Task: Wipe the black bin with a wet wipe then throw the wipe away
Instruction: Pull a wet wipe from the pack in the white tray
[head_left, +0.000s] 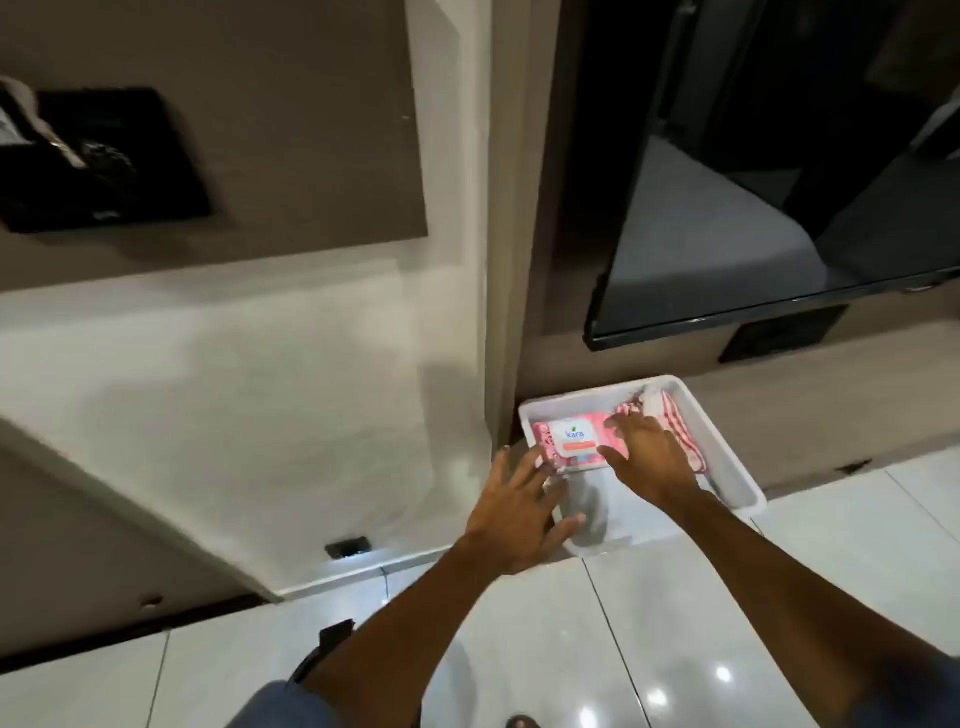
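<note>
Wet wipes, in a pink pack (570, 440) with a white label reading "kara", lie flat in the far left part of a white plastic tray (737, 480) that sits on the glossy white tiled floor (675, 623). The tray stands against the base of a beige wall panel, and above it a large dark screen (779, 182) leans, reflecting the room. To the left a white wall (234, 389) runs down to the floor, with a small dark fitting near its foot. High on the left a dark object is mounted on a brown panel; it is too blurred to name.

Inside the tray, just right of the pack, lies a red-and-white striped cloth (680, 431).

The left hand (514, 514) is spread open, palm down, at the tray's near left edge, its fingertips touching the left end of the pack; it grips nothing. The right hand (649, 457) reaches over the tray with fingers spread and rests on the right end of the pack, covering part of the cloth; it is not closed around anything.
</note>
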